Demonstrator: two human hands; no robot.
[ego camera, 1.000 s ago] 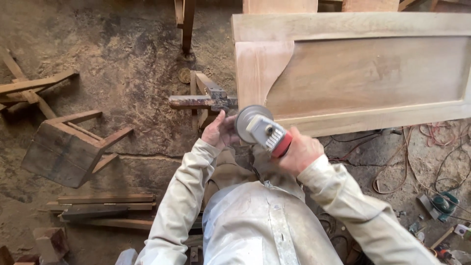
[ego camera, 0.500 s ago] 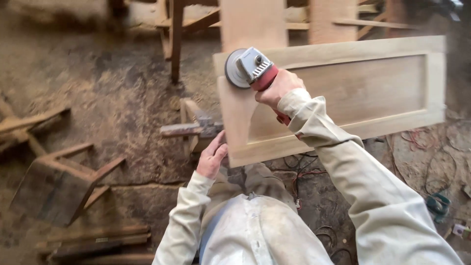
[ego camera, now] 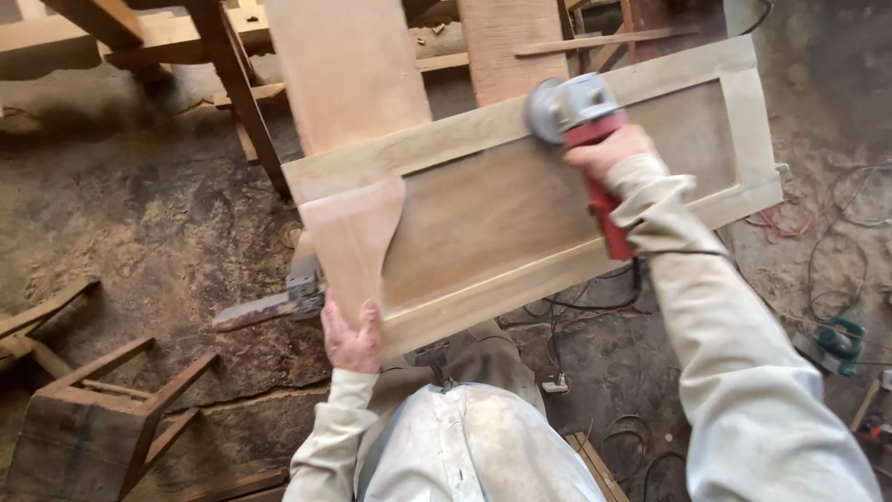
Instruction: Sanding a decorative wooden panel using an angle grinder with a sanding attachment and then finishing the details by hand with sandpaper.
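A long wooden panel (ego camera: 483, 214) with a raised frame lies across the middle of the head view, tilted up to the right. My right hand (ego camera: 609, 149) grips a red and grey angle grinder (ego camera: 581, 116), its disc resting on the panel's upper rail. My left hand (ego camera: 351, 336) presses on the panel's near left corner, fingers curled over the edge. Dusty pale sleeves cover both my arms.
A metal clamp or vise (ego camera: 279, 302) juts out left of the panel. An overturned wooden stool (ego camera: 93, 418) lies at lower left. Upright boards (ego camera: 348, 65) stand behind. Loose cables (ego camera: 836, 223) and a green power tool (ego camera: 836, 336) lie on the sawdust floor at right.
My right hand has carried the grinder from the panel's near left end up and rightward along the top rail. My left hand has settled on the near corner. The view shifted.
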